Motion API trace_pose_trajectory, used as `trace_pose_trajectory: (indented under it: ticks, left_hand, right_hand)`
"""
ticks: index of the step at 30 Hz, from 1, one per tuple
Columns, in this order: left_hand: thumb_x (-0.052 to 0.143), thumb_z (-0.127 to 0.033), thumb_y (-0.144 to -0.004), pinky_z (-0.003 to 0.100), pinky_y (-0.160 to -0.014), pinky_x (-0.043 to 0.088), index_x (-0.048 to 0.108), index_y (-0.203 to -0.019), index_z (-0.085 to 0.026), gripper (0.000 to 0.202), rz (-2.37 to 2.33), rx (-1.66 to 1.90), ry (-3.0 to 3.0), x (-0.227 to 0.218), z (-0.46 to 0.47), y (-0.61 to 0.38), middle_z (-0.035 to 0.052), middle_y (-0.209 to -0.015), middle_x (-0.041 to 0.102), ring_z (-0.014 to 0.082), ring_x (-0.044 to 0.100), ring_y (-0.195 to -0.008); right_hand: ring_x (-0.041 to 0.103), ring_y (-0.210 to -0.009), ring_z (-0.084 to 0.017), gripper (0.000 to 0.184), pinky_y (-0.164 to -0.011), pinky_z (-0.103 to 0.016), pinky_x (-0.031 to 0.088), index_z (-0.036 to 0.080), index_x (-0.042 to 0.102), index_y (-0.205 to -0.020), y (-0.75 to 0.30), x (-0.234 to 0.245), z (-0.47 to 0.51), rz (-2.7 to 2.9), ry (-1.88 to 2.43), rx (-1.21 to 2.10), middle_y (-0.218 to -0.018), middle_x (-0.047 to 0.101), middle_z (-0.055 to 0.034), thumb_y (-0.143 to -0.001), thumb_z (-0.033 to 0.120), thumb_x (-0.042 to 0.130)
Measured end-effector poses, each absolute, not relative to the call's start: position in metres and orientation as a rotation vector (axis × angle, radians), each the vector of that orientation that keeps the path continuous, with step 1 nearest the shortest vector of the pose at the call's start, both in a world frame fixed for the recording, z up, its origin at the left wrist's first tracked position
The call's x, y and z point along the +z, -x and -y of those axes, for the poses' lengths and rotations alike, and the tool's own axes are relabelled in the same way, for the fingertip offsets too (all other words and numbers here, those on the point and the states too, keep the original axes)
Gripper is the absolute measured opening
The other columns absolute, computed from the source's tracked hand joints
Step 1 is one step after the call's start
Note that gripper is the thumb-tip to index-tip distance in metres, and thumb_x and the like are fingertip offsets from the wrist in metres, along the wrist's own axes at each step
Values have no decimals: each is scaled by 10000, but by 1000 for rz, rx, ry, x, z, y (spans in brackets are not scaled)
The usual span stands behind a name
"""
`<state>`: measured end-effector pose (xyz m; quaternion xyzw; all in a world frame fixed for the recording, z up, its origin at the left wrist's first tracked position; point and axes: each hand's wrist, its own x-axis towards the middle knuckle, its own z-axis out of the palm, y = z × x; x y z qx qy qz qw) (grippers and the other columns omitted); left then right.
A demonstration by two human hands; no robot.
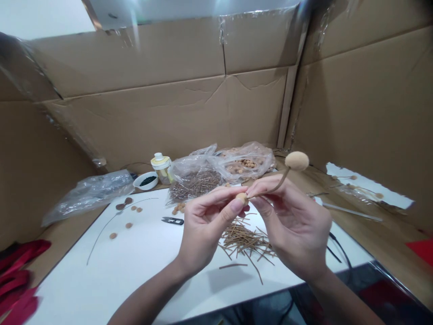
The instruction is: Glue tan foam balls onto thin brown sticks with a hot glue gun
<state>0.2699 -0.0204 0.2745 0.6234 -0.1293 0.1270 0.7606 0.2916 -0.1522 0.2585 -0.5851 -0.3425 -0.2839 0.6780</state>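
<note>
My left hand (207, 225) pinches a small tan bead (241, 198) between thumb and forefinger. My right hand (293, 225) pinches a thin brown stem (280, 182) that ends in a larger tan felt ball (297, 160), raised above the fingers. The bead sits at the stem's lower end, where the two hands meet. Both hands hover over a loose heap of brown sticks (244, 239) on the white board (135, 266).
Small black snips (172, 220), tan discs (130, 216) and a long thin wire (108, 225) lie on the board. Behind stand plastic bags of sticks (194, 180) and beads (245, 164), a small white bowl (146, 181) and a glue jar (161, 166). Cardboard walls enclose the area. Red material (18, 280) at left.
</note>
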Motion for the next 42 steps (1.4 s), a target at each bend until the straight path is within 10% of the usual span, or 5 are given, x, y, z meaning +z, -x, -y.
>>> trace_pose_trajectory:
  ticks: [42]
  left_hand:
    - [624,-58,-824,130,-589,550,713,-933,-169,180,580,751,-1599,268,23,-268,22,-823,654,73,614,-697]
  right_hand:
    - [598,-796,-121,195,-680,-272,491,191,669,-897,-286,257,150,708,1308,-636,-855,623,3,-845,23,585]
